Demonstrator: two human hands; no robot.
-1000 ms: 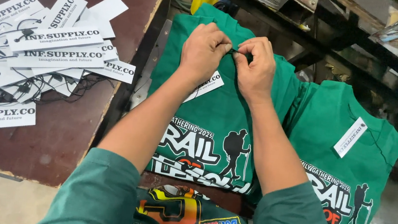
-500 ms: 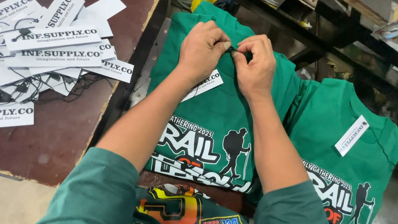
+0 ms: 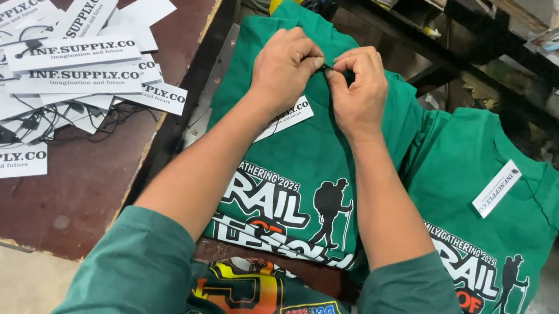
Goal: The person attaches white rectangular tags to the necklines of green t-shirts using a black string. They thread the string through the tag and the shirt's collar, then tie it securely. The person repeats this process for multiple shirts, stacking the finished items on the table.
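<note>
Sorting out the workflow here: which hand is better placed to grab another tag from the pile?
Left, probably. The left hand is nearer the pile of tags on the table; the right hand is farther, over the green shirt.

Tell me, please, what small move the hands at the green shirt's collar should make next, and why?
Probably press the small black fastener closed. Left hand and right hand pinch it together at the collar of the green shirt, and the white tag already lies strung beneath the left wrist.

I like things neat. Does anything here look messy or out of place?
Yes: the white paper tags on the brown table lie in a jumbled, overlapping heap with black strings tangled among them. The green shirts lie flat.
</note>
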